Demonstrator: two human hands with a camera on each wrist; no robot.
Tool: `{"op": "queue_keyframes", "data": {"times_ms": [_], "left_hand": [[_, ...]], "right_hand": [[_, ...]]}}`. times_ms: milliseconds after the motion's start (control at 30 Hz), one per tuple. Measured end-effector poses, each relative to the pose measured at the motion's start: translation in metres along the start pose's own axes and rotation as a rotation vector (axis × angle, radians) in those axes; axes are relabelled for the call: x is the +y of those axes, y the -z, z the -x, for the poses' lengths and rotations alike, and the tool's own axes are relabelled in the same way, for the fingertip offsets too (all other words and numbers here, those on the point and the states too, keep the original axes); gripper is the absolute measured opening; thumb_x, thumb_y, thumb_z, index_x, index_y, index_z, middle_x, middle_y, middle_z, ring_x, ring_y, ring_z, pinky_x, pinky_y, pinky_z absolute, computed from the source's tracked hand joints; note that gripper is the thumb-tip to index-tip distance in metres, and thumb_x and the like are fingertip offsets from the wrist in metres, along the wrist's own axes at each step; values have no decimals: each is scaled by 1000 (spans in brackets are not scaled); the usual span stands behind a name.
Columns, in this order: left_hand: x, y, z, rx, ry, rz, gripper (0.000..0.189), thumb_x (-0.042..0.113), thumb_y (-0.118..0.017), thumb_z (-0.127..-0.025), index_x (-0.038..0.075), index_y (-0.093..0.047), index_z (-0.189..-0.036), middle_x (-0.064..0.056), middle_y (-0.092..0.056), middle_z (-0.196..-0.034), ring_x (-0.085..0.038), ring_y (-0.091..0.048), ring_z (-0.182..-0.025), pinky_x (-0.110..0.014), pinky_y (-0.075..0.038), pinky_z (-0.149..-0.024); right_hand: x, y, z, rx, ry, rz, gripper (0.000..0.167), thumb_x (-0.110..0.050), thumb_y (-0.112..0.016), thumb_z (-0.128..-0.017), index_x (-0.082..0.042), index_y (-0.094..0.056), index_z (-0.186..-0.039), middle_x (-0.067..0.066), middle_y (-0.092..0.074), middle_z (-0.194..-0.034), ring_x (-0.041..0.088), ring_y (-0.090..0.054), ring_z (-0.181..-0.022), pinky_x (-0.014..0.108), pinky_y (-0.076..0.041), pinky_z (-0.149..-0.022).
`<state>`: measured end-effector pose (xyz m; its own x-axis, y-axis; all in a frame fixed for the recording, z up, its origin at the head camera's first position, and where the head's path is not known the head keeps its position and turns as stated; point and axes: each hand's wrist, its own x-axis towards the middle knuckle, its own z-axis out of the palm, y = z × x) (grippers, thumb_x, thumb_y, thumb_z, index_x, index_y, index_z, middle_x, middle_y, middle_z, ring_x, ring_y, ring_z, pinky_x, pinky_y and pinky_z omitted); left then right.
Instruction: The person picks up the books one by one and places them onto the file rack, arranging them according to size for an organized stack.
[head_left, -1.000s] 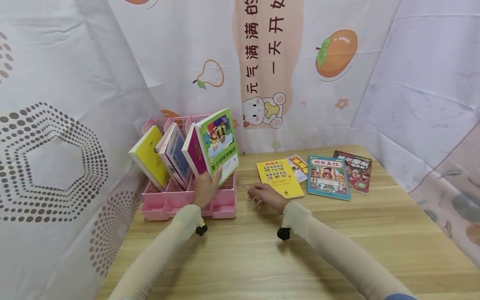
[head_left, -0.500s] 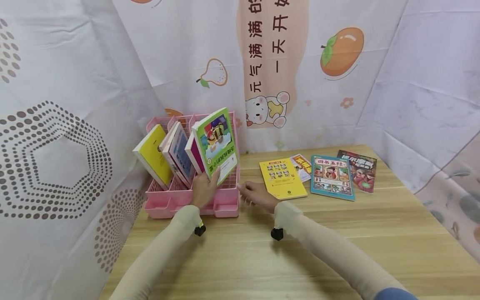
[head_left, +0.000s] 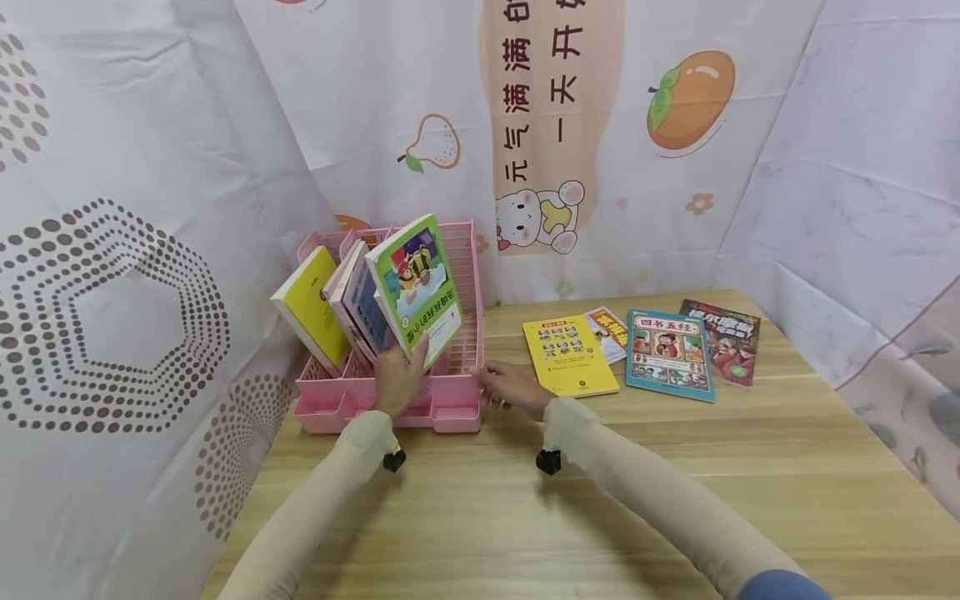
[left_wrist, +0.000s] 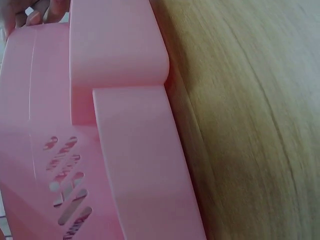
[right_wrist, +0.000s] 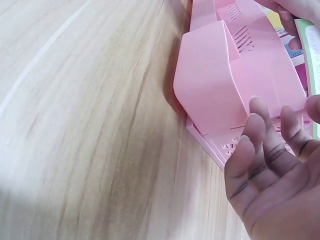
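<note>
Wooden table (head_left: pixel 480 517) below, green book (head_left: pixel 416 287) slants upward from the left grip (head_left: pixel 400 379).

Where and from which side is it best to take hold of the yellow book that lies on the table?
I would grip the near edge of the yellow book, coming from the person's side. It lies flat, so its cover offers little to pinch. The near edge borders the wooden table, whereas the right edge meets the red-and-white booklet, which might catch.
</note>
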<state>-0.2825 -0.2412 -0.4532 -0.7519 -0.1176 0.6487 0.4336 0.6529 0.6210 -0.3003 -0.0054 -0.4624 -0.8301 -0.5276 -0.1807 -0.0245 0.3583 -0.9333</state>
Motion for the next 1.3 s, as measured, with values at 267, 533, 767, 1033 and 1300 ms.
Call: {"op": "queue_keyframes", "data": {"times_ms": [267,533,767,1033,1300], "left_hand": [[-5,8,0,63,76,47,45,36,-60,-105,-5,-71,-120,-20,-75,-110,-32,-75,-87,-47,-61,-65],[-5,18,0,92,126,24,48,40,-59,-105,-4,-72,-119,-19,-75,-111,-31,-75,-84,-48,-61,-64],[-9,25,-1,141,160,-71,53,43,-59,-104,-7,-73,-113,-22,-76,-102,-34,-75,-80,-48,-60,-62],[-16,25,-6,161,76,-210,51,40,-58,-105,-9,-74,-106,-24,-75,-97,-38,-73,-74,-51,-58,-59],[-19,15,-16,88,107,-417,56,41,-53,-105,-5,-68,-76,-25,-70,-75,-47,-65,-64,-59,-47,-55]], "right_hand": [[1,0,2,-26,-37,7,41,-46,-41,-110,-10,-60,-106,18,-70,-102,28,-61,-83,37,-48,-73],[6,3,0,-49,-37,0,40,-44,-40,-111,-10,-62,-109,17,-70,-100,27,-60,-81,38,-47,-72],[7,1,0,-50,-26,-22,42,-45,-40,-111,-9,-62,-109,17,-70,-97,30,-61,-80,33,-45,-66],[7,3,1,-50,-29,-35,42,-45,-39,-111,-8,-61,-109,16,-71,-97,35,-62,-86,34,-44,-66],[7,1,0,-60,-32,-70,42,-42,-41,-111,-6,-63,-114,14,-71,-93,26,-59,-76,35,-45,-68]]}}
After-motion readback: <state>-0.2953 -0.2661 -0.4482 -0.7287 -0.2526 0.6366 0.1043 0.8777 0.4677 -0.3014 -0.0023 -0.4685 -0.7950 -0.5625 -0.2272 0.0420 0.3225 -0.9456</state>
